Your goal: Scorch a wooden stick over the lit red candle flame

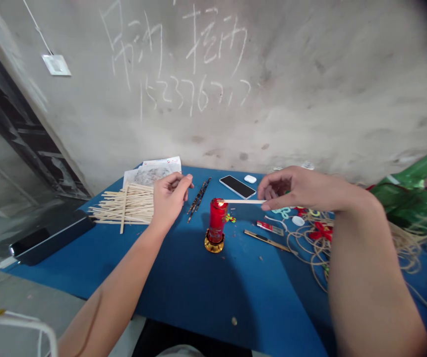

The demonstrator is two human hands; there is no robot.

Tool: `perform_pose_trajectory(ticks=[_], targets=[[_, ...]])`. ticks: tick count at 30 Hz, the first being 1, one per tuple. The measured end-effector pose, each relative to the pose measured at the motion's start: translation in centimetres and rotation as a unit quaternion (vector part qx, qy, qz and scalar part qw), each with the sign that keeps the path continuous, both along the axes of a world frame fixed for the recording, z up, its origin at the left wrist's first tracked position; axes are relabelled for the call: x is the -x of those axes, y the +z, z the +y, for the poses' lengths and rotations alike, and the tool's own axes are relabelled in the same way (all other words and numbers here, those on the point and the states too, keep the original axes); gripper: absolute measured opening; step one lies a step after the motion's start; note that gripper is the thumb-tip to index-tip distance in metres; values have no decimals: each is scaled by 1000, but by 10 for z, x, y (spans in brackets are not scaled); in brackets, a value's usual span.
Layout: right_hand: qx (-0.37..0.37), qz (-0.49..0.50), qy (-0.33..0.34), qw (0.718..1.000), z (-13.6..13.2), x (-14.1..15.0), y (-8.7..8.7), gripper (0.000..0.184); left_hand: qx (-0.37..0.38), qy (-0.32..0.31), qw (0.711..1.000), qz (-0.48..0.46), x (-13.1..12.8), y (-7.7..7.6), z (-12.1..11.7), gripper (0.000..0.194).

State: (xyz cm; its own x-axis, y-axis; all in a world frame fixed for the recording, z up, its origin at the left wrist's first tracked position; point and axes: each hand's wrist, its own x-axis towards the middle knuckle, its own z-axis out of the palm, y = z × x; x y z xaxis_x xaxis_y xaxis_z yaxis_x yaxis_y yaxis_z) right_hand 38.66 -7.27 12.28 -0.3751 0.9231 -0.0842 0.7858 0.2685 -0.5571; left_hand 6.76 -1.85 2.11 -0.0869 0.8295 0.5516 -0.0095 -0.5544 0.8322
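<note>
My right hand [291, 191] pinches a flat pale wooden stick [241, 201], whose far end reaches the top of a red glass candle [217, 220] standing in a gold holder [213, 243]. My left hand [170, 197] hangs curled above the blue table [198, 297], its fingers closed with nothing visible in them. It sits just right of a loose pile of similar wooden sticks [131, 206] and close to a pair of dark slender brushes [199, 200].
A black phone [237, 187] and a white earbud case [250, 179] lie at the table's back edge, near printed papers [152, 171]. Tan cord with red knots [317, 243] spreads right, beside green glass bottles [410, 196]. A dark tablet [49, 238] rests beyond the left edge.
</note>
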Motion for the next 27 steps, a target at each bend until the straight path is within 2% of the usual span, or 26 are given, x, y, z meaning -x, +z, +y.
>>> perform_pose_trajectory(ticks=[27], targets=[[24, 6, -13, 1000, -4, -3, 3, 37, -3, 0, 1000, 7, 2, -1, 1, 31]])
